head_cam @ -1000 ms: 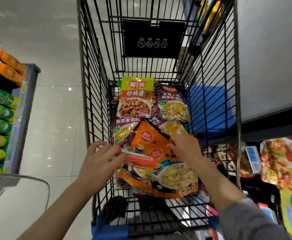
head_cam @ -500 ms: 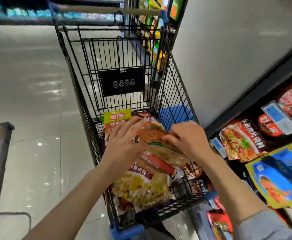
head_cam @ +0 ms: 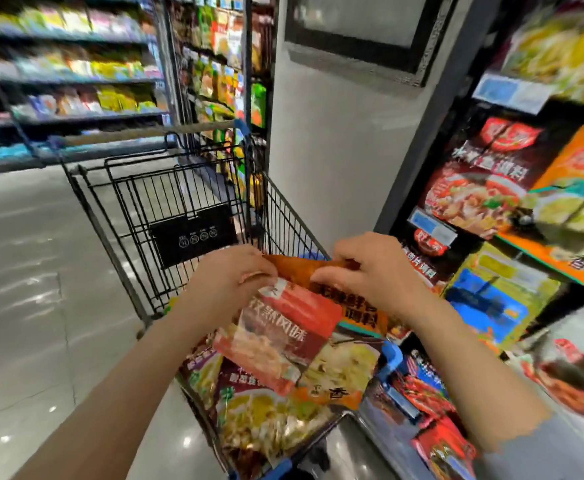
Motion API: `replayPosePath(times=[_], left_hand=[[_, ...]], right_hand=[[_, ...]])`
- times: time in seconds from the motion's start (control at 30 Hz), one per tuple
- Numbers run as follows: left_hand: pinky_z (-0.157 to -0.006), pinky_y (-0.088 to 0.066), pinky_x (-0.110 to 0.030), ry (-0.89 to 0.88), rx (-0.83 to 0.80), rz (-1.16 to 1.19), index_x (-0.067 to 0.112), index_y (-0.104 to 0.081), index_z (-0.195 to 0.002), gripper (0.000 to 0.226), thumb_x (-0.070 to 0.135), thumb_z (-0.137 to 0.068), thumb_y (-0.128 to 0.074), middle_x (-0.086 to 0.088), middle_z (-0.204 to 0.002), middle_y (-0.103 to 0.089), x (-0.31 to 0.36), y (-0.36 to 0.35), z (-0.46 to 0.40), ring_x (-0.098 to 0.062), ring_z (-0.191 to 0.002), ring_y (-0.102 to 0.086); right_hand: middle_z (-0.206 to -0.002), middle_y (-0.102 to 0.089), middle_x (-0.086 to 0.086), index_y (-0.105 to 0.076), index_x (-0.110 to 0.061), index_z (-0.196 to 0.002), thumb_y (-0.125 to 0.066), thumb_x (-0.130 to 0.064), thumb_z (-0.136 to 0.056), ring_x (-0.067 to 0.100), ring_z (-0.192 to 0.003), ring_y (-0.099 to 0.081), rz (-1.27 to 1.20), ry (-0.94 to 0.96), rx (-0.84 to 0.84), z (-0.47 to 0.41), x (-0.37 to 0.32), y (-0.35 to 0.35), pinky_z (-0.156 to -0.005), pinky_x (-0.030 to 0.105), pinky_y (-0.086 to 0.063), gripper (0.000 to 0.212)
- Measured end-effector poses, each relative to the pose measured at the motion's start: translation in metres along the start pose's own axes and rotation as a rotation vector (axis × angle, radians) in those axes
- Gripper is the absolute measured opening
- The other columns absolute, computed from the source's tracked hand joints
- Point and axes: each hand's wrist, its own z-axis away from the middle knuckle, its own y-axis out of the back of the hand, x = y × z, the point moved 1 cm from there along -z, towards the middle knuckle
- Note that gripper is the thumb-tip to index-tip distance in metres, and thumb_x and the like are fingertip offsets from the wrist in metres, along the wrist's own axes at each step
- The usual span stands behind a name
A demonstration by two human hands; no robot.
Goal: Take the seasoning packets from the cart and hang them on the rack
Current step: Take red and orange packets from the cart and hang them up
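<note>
- A bunch of seasoning packets is held up over the black wire cart, gripped at the top edges by both hands.
- The left hand is curled on the left corner, thumb pinched against the packets.
- The right hand is curled round the orange top edge.
- The rack on the right is hung with similar packets.

A black wire cart stands on the glossy grey floor; seasoning packets lie heaped at its near end.
</note>
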Motion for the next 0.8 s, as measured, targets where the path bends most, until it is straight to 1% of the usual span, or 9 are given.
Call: replayPosePath(times=[0.03, 0.1, 0.2, 0.3, 0.37, 0.43, 0.57, 0.73, 0.8], left_hand=[[-0.073, -0.044, -0.015, -0.025, 0.015, -0.007, 0.017, -0.075, -0.087, 0.007, 0.016, -0.083, -0.069, 0.011, -0.087, -0.062, 0.006, -0.004, 0.002, -0.006, -0.081, -0.058], [-0.071, -0.037, -0.011, -0.061, 0.024, -0.011, 0.017, -0.075, -0.085, 0.01, 0.019, -0.082, -0.066, 0.009, -0.086, -0.064, 0.016, -0.012, 0.004, -0.004, -0.079, -0.056], [-0.07, -0.032, -0.008, -0.082, 0.006, -0.004, 0.02, -0.073, -0.085, 0.016, 0.027, -0.082, -0.059, 0.01, -0.086, -0.065, 0.03, -0.018, 0.003, -0.003, -0.078, -0.053], [-0.072, -0.031, -0.007, -0.186, 0.004, -0.038, 0.017, -0.072, -0.083, 0.02, 0.029, -0.082, -0.056, 0.005, -0.085, -0.068, 0.043, -0.022, -0.003, -0.01, -0.076, -0.061], [-0.076, -0.032, -0.007, -0.226, 0.004, -0.005, 0.015, -0.072, -0.085, 0.03, 0.034, -0.084, -0.048, 0.003, -0.09, -0.068, 0.048, -0.022, -0.006, -0.009, -0.08, -0.06], [-0.077, -0.034, -0.004, -0.248, 0.01, 0.065, 0.015, -0.073, -0.086, 0.033, 0.036, -0.085, -0.047, 0.006, -0.094, -0.066, 0.05, -0.022, -0.011, 0.0, -0.085, -0.055], [-0.082, -0.039, -0.003, -0.238, 0.026, 0.23, 0.018, -0.074, -0.084, 0.016, 0.028, -0.081, -0.062, 0.017, -0.1, -0.056, 0.056, -0.03, -0.023, 0.014, -0.094, -0.049], [-0.089, -0.029, 0.001, -0.314, 0.04, 0.247, 0.019, -0.075, -0.084, 0.013, 0.024, -0.076, -0.066, 0.013, -0.112, -0.051, 0.09, -0.055, -0.039, 0.008, -0.1, -0.043], [-0.09, -0.03, -0.003, -0.335, 0.037, 0.277, 0.02, -0.075, -0.083, 0.01, 0.026, -0.078, -0.07, 0.016, -0.118, -0.048, 0.105, -0.062, -0.049, 0.006, -0.101, -0.044]], right_hand=[[-0.043, -0.034, -0.011, -0.041, -0.022, -0.053, -0.055, -0.062, -0.075, 0.013, -0.046, -0.042, 0.0, -0.03, -0.005, 0.007, 0.0, 0.003, -0.046, 0.034, -0.032, 0.048], [-0.045, -0.037, -0.013, -0.046, -0.025, -0.055, -0.062, -0.058, -0.075, 0.009, -0.047, -0.043, -0.033, -0.101, -0.03, 0.021, 0.004, 0.011, -0.046, 0.035, -0.035, 0.042], [-0.062, -0.061, -0.007, -0.064, -0.023, -0.071, -0.069, -0.043, -0.08, 0.009, -0.06, -0.056, -0.082, -0.218, -0.204, 0.043, 0.009, 0.032, -0.058, 0.037, -0.045, 0.022], [-0.077, -0.065, -0.008, -0.067, -0.019, -0.088, -0.064, -0.026, -0.088, 0.012, -0.072, -0.058, -0.115, -0.271, -0.313, 0.067, 0.009, 0.05, -0.065, 0.023, -0.04, 0.008], [-0.078, -0.063, -0.012, -0.067, -0.02, -0.089, -0.058, -0.027, -0.091, 0.009, -0.073, -0.055, -0.13, -0.307, -0.25, 0.077, 0.007, 0.055, -0.066, 0.023, -0.038, 0.011], [-0.081, -0.066, -0.009, -0.068, -0.019, -0.09, -0.055, -0.031, -0.09, 0.011, -0.076, -0.059, -0.061, -0.328, -0.143, 0.081, 0.007, 0.062, -0.068, 0.03, -0.044, 0.018], [-0.085, -0.07, -0.005, -0.068, -0.019, -0.089, -0.049, -0.036, -0.086, 0.019, -0.082, -0.064, 0.209, -0.25, -0.044, 0.076, 0.006, 0.087, -0.065, 0.036, -0.049, 0.026], [-0.082, -0.069, -0.004, -0.068, -0.025, -0.085, -0.045, -0.043, -0.085, 0.023, -0.079, -0.064, 0.38, -0.224, -0.046, 0.085, 0.016, 0.138, -0.06, 0.033, -0.042, 0.029], [-0.076, -0.069, -0.002, -0.069, -0.022, -0.082, -0.048, -0.044, -0.083, 0.025, -0.073, -0.064, 0.422, -0.219, -0.02, 0.094, 0.019, 0.162, -0.055, 0.031, -0.04, 0.03]])
